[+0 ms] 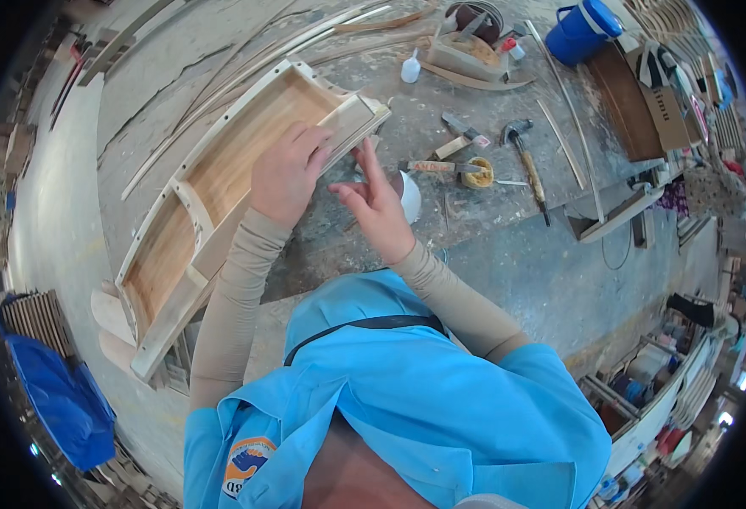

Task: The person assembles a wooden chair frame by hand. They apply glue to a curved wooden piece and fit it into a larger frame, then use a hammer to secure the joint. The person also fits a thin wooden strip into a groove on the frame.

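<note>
A curved wooden frame (188, 200) with a light wood panel inside lies slanted across the left of the workbench. My left hand (286, 174) rests over its near rail, fingers bent and closed on the wood by the upper end. Beside the same end, my right hand (377, 212) has its fingers apart, the longest reaching to the rail's outer side; it holds nothing I can see. A white rounded piece (409, 197) sits just right of this hand, partly hidden by it.
On the workbench (475, 110) lie a claw hammer (524, 161), a tub of yellowish paste (477, 173), a wooden-handled tool (431, 166), a white bottle (410, 68) and thin strips. A blue cooler (583, 32) and cardboard box (663, 117) stand far right. Blue sheeting (59, 399) lies left.
</note>
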The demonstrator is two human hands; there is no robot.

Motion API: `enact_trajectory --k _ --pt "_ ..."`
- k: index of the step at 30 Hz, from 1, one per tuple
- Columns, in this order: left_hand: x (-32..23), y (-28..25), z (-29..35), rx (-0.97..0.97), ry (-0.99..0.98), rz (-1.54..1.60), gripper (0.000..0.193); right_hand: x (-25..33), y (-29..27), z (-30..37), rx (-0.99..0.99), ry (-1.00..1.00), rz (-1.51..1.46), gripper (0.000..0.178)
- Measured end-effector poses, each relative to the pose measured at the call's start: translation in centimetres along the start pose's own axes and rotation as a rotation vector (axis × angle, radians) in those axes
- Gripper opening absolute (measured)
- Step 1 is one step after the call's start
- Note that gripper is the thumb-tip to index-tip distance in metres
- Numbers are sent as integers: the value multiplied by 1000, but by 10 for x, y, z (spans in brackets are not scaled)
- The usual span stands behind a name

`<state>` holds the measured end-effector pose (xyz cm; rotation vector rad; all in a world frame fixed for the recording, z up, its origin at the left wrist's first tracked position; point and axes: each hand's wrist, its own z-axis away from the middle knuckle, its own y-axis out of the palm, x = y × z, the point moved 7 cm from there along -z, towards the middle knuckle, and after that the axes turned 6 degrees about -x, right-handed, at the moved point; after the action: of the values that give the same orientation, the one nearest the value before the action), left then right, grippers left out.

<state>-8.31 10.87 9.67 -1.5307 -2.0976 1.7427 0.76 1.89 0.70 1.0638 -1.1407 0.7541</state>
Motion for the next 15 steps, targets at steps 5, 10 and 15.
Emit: enact_trajectory --k 5,10,15 --pt "1 1 -7 -8 25 4 14 3 9 1 14 8 11 90" --pt "0 1 -12 -17 97 5 16 -5 20 2 32 65 -49 96" --pt "-1 5 -16 3 67 40 18 -6 23 0 42 77 -24 97"
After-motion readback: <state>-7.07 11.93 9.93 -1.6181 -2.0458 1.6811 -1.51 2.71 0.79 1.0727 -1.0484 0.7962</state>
